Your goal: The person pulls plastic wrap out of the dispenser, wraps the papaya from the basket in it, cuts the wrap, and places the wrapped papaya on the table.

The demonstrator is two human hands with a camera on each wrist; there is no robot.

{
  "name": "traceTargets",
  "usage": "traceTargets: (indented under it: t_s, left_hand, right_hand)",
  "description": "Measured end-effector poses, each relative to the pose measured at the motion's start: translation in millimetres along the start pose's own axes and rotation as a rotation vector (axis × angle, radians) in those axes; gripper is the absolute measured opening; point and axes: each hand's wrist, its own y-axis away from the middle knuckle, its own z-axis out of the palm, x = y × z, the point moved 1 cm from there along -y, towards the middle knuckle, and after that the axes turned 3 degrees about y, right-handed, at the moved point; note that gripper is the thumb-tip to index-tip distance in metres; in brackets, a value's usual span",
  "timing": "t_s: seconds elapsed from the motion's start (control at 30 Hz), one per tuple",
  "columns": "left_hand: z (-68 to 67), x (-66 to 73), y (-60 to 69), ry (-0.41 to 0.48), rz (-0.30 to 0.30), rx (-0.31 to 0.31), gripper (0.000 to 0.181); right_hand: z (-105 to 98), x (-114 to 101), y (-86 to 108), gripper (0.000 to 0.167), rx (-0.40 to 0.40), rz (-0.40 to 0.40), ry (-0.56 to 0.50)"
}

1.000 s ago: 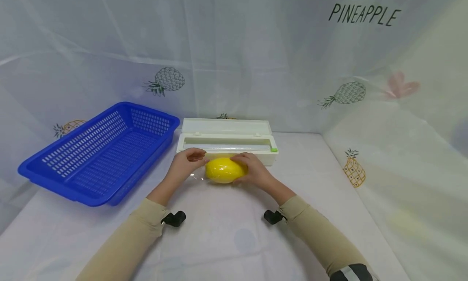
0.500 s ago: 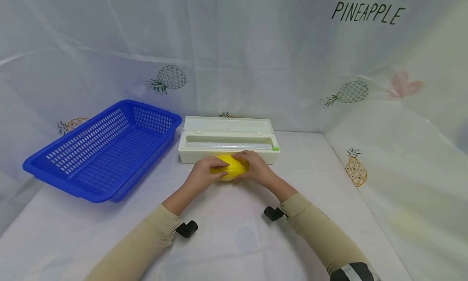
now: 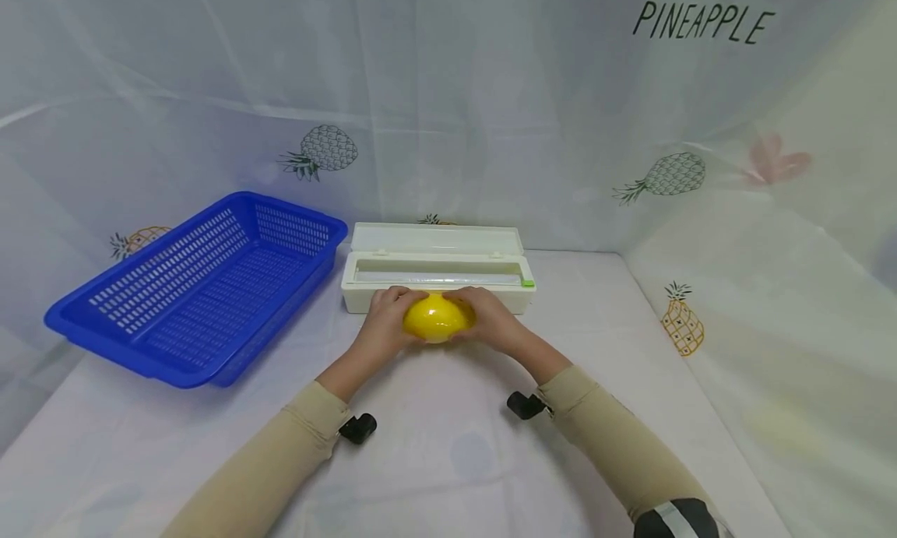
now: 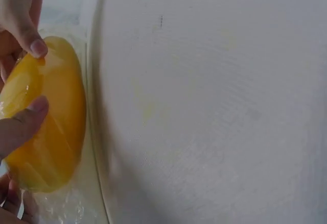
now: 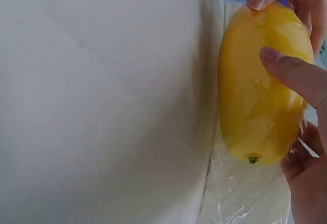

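Observation:
A smooth yellow oval fruit (image 3: 438, 318), shiny with clear cling film (image 5: 240, 198), is held between both hands in front of the white box. My left hand (image 3: 381, 324) grips its left end, and my right hand (image 3: 490, 320) grips the right end. Both thumbs press on the near side of the fruit (image 4: 56, 117) in the left wrist view. A small green stem spot shows at one end of the fruit (image 5: 260, 96) in the right wrist view, where loose wrinkled film trails below it. Some fingertips are hidden behind the fruit.
Behind the hands stands a white cling film box (image 3: 364, 300) with its lid (image 3: 434, 236) raised, a film roll (image 3: 437, 277) inside and a green piece (image 3: 528, 283) at its right end. A blue plastic basket (image 3: 182, 378) sits to the left. White printed cloth hangs behind.
My left hand has moved right, from the fruit's side onto its left end, and now grips it. The fruit has shifted slightly right and turned. My right hand has kept its hold.

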Motion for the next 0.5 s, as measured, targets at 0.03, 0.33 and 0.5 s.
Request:
traceTargets:
  t_s: [0.03,0.33,0.5]
  left_hand:
    - [0.0,-0.5,-0.6,-0.007,0.002,0.001,0.070]
    - [-1.4,-2.6,0.4,-0.071,0.055,0.017,0.071]
    - [-2.8,-8.3,-2.1,-0.110,0.032,0.021,0.070]
  right_hand:
    - [0.4,0.2,1.2,0.068,0.010,-0.001,0.002]
    - [2.1,2.1,10.6,0.058,0.095,-0.087,0.096]
    - [-2.4,5.5,8.2,0.054,0.119,-0.096,0.103]
